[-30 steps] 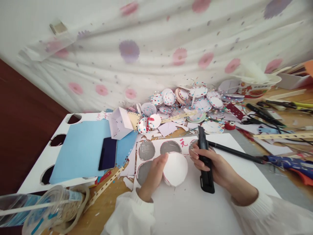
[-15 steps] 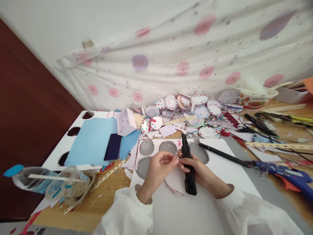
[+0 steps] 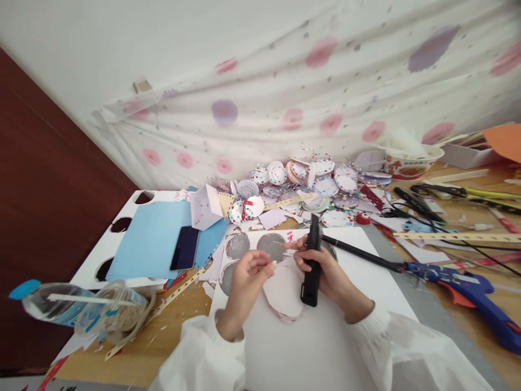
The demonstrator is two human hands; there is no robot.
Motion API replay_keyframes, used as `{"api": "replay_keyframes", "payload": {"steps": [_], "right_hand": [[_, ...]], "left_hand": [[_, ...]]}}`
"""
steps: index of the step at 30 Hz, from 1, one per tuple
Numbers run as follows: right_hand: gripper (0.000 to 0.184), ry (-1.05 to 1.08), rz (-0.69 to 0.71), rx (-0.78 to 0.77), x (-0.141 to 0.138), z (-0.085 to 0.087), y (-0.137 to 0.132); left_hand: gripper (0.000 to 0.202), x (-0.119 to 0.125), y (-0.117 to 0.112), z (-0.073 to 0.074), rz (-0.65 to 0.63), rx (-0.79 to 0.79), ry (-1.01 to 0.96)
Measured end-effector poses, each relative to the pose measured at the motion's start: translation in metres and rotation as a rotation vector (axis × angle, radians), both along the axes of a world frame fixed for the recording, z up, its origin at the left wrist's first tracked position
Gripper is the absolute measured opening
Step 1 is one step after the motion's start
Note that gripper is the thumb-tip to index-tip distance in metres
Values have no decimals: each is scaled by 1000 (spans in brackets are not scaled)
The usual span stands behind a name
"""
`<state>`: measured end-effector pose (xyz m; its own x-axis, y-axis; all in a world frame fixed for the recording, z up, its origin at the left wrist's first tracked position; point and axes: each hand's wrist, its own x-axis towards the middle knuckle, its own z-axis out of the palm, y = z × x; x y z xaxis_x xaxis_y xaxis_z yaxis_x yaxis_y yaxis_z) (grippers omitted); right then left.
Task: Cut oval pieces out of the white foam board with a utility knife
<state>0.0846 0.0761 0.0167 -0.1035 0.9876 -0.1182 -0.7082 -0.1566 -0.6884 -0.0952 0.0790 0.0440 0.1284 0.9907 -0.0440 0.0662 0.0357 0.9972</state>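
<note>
Disc (image 3: 284, 296) lies over white board (image 3: 280, 353), near centre; left hand (image 3: 248, 274) pinches thumb to fingertips beside it, contents unclear; right hand (image 3: 325, 271) wraps round black tool (image 3: 310, 290); far openings (image 3: 269, 247) are cut, near board whole.

The handheld tool (image 3: 312, 263) is coloured black; white discs (image 3: 325, 187) at the worktop's (image 3: 146, 355) back edge are speckled red and blue; the curtain (image 3: 260, 130) is flowered pink and purple.

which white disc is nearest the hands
The plain disc between the left hand and the black tool in the right hand; the other discs are heaped near the curtain, many with dotted edges.
</note>
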Motion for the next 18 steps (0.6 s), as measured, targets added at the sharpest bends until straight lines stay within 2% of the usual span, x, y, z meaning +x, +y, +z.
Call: {"api": "replay_keyframes", "payload": {"steps": [2, 4, 8, 10, 11, 12, 14, 16, 18], "right_hand": [[25, 40, -81, -37, 8, -2, 5], [25, 81, -149, -85, 16, -5, 9], [27, 155, -220, -184, 21, -11, 13], [27, 179, -235, -221, 20, -13, 13], [26, 187, -240, -234, 19, -13, 13], [26, 192, -244, -243, 18, -14, 13], [24, 196, -245, -256, 15, -14, 13], [22, 194, -240, -263, 13, -15, 13], [20, 190, -237, -267, 11, -17, 13]], "left_hand": [[35, -28, -5, 9, 17, 37, 150], [34, -74, -16, 14, 25, 51, 384], [37, -190, -50, 4, 107, 44, 925], [37, -230, -68, -3, 161, 54, 1087], [39, -240, -76, -4, 219, 86, 1121], [42, -240, -81, -3, 250, 129, 1121], [44, -217, -86, 3, 277, 214, 1068], [40, -170, -80, 11, 250, 282, 1015], [37, -115, -68, 15, 100, 340, 975]]}}
